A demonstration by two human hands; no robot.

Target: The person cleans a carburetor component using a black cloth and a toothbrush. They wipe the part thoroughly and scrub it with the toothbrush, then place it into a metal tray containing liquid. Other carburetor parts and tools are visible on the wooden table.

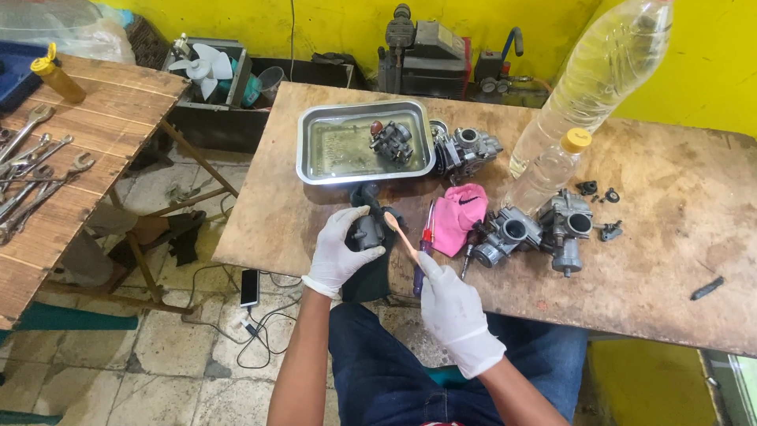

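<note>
While the gloved left hand [341,252] wraps its fingers around a small dark carburetor part [365,230] at the near edge of the wooden table [670,260], the gloved right hand [453,308] pinches the handle of an orange toothbrush [400,234], whose head rests against that part. Both are held just above a dark cloth [369,272] hanging over the table edge. As far as can be judged, the scrubbing is partway: one carburetor body [392,142] sits in the liquid of the metal tray [315,158] further back, and three more carburetors [536,229] lie dry to the right, beside a pink rag [460,213] and a clear plastic bottle [591,87]. Open tabletop lies far right; near the hands, tray, rag and screwdrivers [426,241] crowd close. A second table with wrenches [31,170] stands well apart on the left.
</note>
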